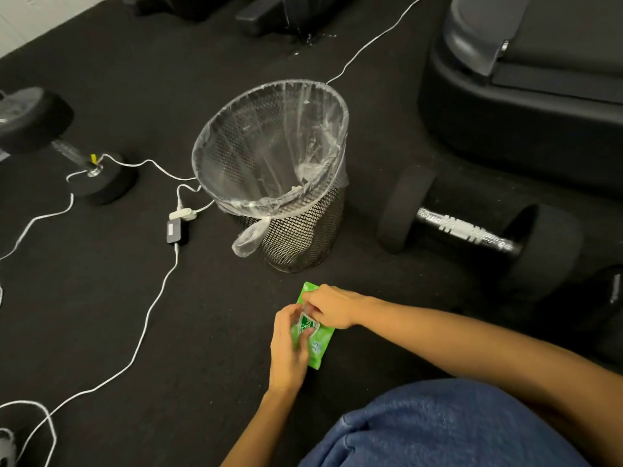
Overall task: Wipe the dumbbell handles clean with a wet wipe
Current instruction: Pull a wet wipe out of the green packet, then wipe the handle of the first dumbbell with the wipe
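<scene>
A clear liner (303, 136) lines the mesh bin (300, 237). On the floor (135, 96), both hands grip a green wipes pack (317, 348): left hand (290, 348) holding, right hand (332, 306) pinching its top.

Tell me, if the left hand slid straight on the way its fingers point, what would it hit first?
Probably the mesh wastebasket. The left hand holds the green wipe pack on the floor, its fingers pointing up the picture toward the basket's base. Only bare black floor seems to lie between, though depth is hard to judge.
</scene>
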Action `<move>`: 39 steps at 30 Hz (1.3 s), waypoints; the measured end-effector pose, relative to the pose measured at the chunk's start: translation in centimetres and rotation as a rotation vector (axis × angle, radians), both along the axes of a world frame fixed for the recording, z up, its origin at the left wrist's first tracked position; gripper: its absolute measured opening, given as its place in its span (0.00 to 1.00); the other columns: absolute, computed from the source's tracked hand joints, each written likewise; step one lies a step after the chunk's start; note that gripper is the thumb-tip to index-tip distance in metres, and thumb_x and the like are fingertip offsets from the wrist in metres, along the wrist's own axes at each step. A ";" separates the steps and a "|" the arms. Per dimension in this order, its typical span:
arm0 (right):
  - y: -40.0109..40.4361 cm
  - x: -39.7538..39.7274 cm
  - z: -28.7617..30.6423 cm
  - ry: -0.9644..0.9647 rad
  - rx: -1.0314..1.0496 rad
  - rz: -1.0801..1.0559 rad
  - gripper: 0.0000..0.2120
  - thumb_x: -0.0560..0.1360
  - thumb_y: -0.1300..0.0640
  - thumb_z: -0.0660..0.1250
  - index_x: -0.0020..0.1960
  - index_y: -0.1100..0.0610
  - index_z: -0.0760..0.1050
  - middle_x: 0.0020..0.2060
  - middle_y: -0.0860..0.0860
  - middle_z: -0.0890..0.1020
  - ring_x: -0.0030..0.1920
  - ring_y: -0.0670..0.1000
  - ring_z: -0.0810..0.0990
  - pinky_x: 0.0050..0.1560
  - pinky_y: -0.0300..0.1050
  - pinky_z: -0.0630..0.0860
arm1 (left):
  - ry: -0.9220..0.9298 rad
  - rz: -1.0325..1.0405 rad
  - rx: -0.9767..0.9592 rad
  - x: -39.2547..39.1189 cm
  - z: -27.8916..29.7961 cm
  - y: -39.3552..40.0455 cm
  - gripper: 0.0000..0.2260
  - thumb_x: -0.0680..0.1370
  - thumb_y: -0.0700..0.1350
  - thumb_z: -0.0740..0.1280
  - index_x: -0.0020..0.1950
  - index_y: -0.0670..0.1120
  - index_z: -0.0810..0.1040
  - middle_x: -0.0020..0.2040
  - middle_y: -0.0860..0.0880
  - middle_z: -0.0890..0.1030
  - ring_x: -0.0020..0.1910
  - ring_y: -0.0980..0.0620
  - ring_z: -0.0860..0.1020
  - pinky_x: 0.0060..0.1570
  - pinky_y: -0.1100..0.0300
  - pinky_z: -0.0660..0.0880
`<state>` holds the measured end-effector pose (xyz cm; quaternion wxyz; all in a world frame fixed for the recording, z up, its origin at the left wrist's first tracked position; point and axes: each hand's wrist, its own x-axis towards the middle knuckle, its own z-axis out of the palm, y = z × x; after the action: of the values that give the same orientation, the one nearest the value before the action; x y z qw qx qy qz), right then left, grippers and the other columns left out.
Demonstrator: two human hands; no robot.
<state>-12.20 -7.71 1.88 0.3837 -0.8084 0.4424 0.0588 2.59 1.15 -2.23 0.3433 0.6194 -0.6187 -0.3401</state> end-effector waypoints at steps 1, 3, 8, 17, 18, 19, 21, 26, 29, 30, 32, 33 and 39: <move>0.1 -0.3 0.2 -0.009 -0.010 -0.005 0.04 0.80 0.57 0.59 0.47 0.56 0.68 0.42 0.55 0.75 0.40 0.56 0.76 0.37 0.50 0.71 | -0.007 -0.009 0.003 0.0 -0.1 -0.1 0.23 0.76 0.34 0.69 0.66 0.52 0.68 0.61 0.53 0.75 0.61 0.59 0.74 0.60 0.69 0.70; 0.2 -1.1 0.6 -0.020 -0.043 -0.031 0.04 0.80 0.57 0.58 0.46 0.55 0.65 0.39 0.55 0.74 0.37 0.57 0.75 0.36 0.54 0.71 | -0.027 -0.036 0.024 0.1 -0.3 -0.4 0.25 0.76 0.34 0.69 0.67 0.54 0.67 0.62 0.53 0.74 0.62 0.59 0.74 0.60 0.69 0.70; -0.1 -5.0 3.4 -0.125 -0.073 -0.200 0.06 0.77 0.56 0.62 0.44 0.54 0.64 0.33 0.50 0.73 0.32 0.52 0.72 0.35 0.53 0.70 | -0.071 -0.058 0.060 -0.2 -0.2 -0.2 0.30 0.75 0.33 0.68 0.68 0.59 0.63 0.66 0.54 0.71 0.64 0.60 0.71 0.63 0.69 0.68; 2.1 -15.8 7.8 -0.554 0.023 -0.686 0.07 0.76 0.63 0.69 0.53 0.61 0.74 0.35 0.61 0.84 0.32 0.53 0.83 0.36 0.46 0.78 | 0.067 -0.214 -0.250 -9.4 4.8 -3.1 0.25 0.64 0.31 0.66 0.60 0.46 0.75 0.63 0.49 0.75 0.66 0.51 0.72 0.67 0.50 0.68; 2.2 -16.9 8.0 -0.587 0.029 -0.771 0.08 0.77 0.62 0.69 0.55 0.61 0.76 0.35 0.61 0.84 0.33 0.54 0.83 0.35 0.45 0.78 | 0.103 -0.244 -0.297 -11.0 5.6 -3.9 0.23 0.66 0.29 0.66 0.59 0.43 0.76 0.62 0.48 0.75 0.65 0.49 0.72 0.66 0.49 0.69; 2.2 -18.1 8.1 -0.615 0.024 -0.845 0.08 0.77 0.60 0.69 0.56 0.60 0.78 0.36 0.60 0.85 0.33 0.54 0.84 0.34 0.43 0.79 | 0.121 -0.270 -0.349 -12.6 6.5 -5.0 0.21 0.67 0.29 0.65 0.58 0.42 0.77 0.61 0.47 0.76 0.65 0.49 0.73 0.66 0.48 0.69; 1.9 -20.2 8.5 -0.674 0.002 -0.970 0.09 0.76 0.57 0.70 0.54 0.59 0.82 0.37 0.57 0.86 0.34 0.53 0.84 0.35 0.42 0.78 | 0.123 -0.317 -0.455 -15.5 8.3 -7.6 0.19 0.69 0.28 0.65 0.57 0.42 0.78 0.62 0.47 0.76 0.65 0.49 0.73 0.66 0.49 0.69; 0.4 -23.9 10.6 -0.587 -0.181 -1.128 0.10 0.71 0.54 0.75 0.43 0.61 0.82 0.29 0.56 0.84 0.30 0.53 0.83 0.34 0.42 0.79 | -0.054 -0.340 -0.588 -21.1 11.0 -15.0 0.15 0.79 0.37 0.62 0.65 0.45 0.76 0.69 0.50 0.74 0.72 0.53 0.67 0.70 0.54 0.63; -1.4 -25.2 11.3 -0.390 -0.363 -1.153 0.18 0.70 0.46 0.75 0.33 0.61 0.78 0.20 0.49 0.76 0.22 0.42 0.74 0.28 0.32 0.70 | -0.281 -0.335 -0.533 -22.5 9.7 -17.7 0.17 0.83 0.47 0.55 0.70 0.48 0.72 0.73 0.52 0.69 0.76 0.55 0.60 0.74 0.50 0.57; -1.9 -25.5 11.3 -0.357 -0.387 -1.174 0.22 0.70 0.44 0.74 0.30 0.61 0.76 0.19 0.49 0.73 0.21 0.42 0.71 0.27 0.30 0.67 | -0.325 -0.345 -0.500 -22.5 9.0 -18.2 0.18 0.84 0.49 0.53 0.72 0.49 0.70 0.74 0.52 0.68 0.77 0.55 0.58 0.75 0.49 0.56; -2.8 -25.9 11.1 -0.350 -0.350 -1.235 0.27 0.69 0.42 0.74 0.26 0.61 0.69 0.21 0.51 0.69 0.23 0.44 0.67 0.28 0.31 0.65 | -0.376 -0.370 -0.460 -22.3 7.7 -18.5 0.20 0.84 0.51 0.52 0.74 0.49 0.68 0.75 0.52 0.67 0.77 0.54 0.58 0.75 0.49 0.57; -3.1 -25.9 11.0 -0.389 -0.281 -1.274 0.27 0.68 0.41 0.74 0.26 0.60 0.70 0.22 0.52 0.69 0.25 0.46 0.68 0.29 0.33 0.66 | -0.389 -0.369 -0.467 -22.2 7.2 -18.6 0.20 0.84 0.51 0.51 0.74 0.49 0.67 0.75 0.52 0.68 0.77 0.53 0.58 0.75 0.50 0.57; -3.6 -25.9 11.0 -0.836 0.228 -1.386 0.20 0.71 0.44 0.73 0.53 0.59 0.82 0.44 0.57 0.86 0.35 0.47 0.82 0.32 0.35 0.75 | -0.413 -0.314 -0.533 -22.3 7.0 -18.3 0.20 0.83 0.50 0.51 0.73 0.49 0.70 0.72 0.52 0.72 0.74 0.54 0.63 0.75 0.54 0.53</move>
<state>-38.07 -11.30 12.85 0.5463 -0.2621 0.6536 -0.4536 -19.69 -17.17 4.76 0.3042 0.4615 -0.8292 -0.0834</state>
